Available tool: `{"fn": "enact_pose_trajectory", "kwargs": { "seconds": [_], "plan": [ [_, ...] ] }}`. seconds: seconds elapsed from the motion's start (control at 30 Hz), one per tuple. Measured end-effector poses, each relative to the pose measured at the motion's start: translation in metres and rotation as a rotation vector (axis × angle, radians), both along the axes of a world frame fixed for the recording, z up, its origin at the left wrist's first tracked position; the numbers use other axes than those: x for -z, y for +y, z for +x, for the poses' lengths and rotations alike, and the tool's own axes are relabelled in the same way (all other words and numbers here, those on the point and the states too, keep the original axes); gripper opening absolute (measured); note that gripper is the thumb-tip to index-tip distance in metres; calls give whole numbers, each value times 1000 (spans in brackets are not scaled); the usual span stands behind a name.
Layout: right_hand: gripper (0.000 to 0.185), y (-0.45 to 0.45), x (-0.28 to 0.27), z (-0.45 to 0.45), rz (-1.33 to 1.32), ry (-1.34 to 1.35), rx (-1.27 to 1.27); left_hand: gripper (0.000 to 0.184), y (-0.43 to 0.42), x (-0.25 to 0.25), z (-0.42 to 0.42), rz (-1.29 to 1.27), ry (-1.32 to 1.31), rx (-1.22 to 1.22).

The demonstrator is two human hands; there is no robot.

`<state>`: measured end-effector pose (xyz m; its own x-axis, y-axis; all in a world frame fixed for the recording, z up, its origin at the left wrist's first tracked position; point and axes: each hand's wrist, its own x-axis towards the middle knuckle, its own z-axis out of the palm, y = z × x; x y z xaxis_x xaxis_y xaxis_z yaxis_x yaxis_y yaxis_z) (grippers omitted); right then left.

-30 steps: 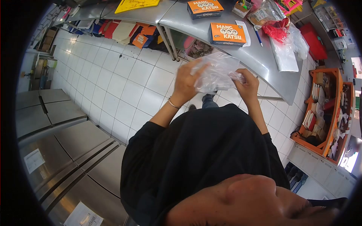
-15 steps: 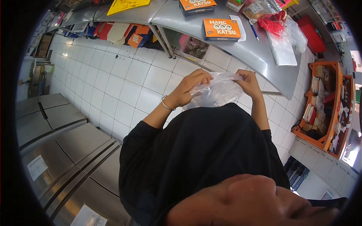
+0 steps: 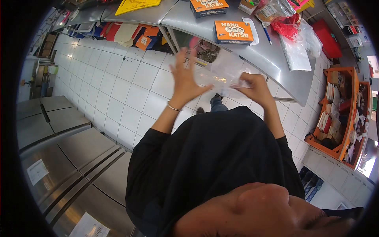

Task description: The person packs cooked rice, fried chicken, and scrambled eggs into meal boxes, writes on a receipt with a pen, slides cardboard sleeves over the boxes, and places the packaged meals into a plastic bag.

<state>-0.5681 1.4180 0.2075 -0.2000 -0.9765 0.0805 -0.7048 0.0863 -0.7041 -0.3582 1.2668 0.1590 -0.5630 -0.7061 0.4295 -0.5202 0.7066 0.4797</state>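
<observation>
The right hand (image 3: pixel 258 90) clamps a clear, thin plastic bag (image 3: pixel 224 73) between its fingertips — left hand's (image 3: pixel 186 83) fingers spread beside it; limp film calls for firm pinching.

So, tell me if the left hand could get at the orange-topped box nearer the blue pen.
Probably yes: the left hand looks open, and nothing covers the box. The clear bag in the right hand may partly block the direct way.

The room is lit brightly, with white glare seen at the far right edge. Shine is thrown off the table (image 3: pixel 272 63). The left hand (image 3: pixel 184 79) is blurred. Straight lines are bent, and the corners are left black.
</observation>
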Motion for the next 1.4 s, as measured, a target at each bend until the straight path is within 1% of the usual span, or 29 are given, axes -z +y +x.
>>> {"fn": "enact_pose_trajectory", "kwargs": {
  "seconds": [0.03,0.1,0.13,0.17,0.23,0.27,0.33,0.37,0.4,0.43,0.47,0.5,0.57,0.6,0.67,0.77,0.83,0.87,0.93,1.0,1.03,1.1,1.13,1.17,1.2,1.23,1.3,1.37,1.4],
  "plan": [
    [26,-2,-4,6,-48,12,-77,46,11,-11,-10,-79,-74,40],
    [31,-8,-12,2,-159,117,-58,44,8,13,-19,-88,-93,285],
    [35,-14,-15,-6,-220,174,-50,38,-5,50,-19,152,-34,349],
    [53,-13,-5,-31,-120,425,40,35,-9,59,-15,281,65,283],
    [64,-13,0,-59,140,689,417,29,-18,65,-13,543,249,171],
    [66,-10,-1,-56,48,649,380,31,-13,44,-13,503,210,183],
    [72,-14,0,-48,-149,581,289,30,-16,51,-15,623,47,268],
    [75,-18,9,-33,-345,532,116,29,-15,54,-15,685,-42,314],
    [59,-21,11,-8,-480,349,-63,30,-11,48,-19,873,49,272],
    [38,-19,20,15,-510,171,-198,30,-6,35,-24,1058,138,231],
    [24,-17,25,29,-351,222,-284,30,-1,22,-28,1243,221,189],
    [18,-21,42,28,-238,330,-251,31,-2,11,-28,1305,273,328],
    [21,-30,100,-25,300,566,51,32,-4,-12,-21,1393,316,573],
    [30,-31,112,-56,287,559,112,33,-3,-23,-18,1419,312,679],
    [48,-27,116,-100,264,543,219,34,4,-37,-14,1392,214,820],
    [74,-12,120,-78,400,473,188,33,-16,-14,-23,857,-383,806],
    [89,-2,175,-72,581,125,-188,48,-44,36,-18,292,-477,102],
    [87,-5,144,-43,660,296,-303,58,-54,35,-21,186,-523,37],
    [78,-9,145,-24,527,138,-525,74,-63,33,-31,36,-600,-31],
    [59,-17,106,-70,249,-424,-521,86,-67,34,-49,-47,-654,-44],
    [49,-19,77,-99,98,-700,-509,85,-68,27,-55,-12,-625,-3],
    [32,-7,12,-186,51,-1148,-303,85,-65,0,-79,216,-449,159],
    [31,3,40,-244,-171,-1149,-116,85,-62,-14,-96,385,-303,249],
    [27,8,48,-301,-350,-1062,104,85,-59,-26,-116,553,-166,333],
    [27,10,41,-345,-419,-795,539,85,-53,-38,-136,706,-46,410],
    [29,15,63,-403,-384,-286,723,85,-48,-47,-159,775,4,485],
    [31,31,112,-486,-187,548,1084,85,-37,-60,-212,822,18,641],
    [30,39,118,-512,95,613,1108,80,-30,-69,-269,796,-18,791],
    [28,41,117,-526,72,521,1058,77,-28,-70,-297,782,-36,867]
  ]
}}
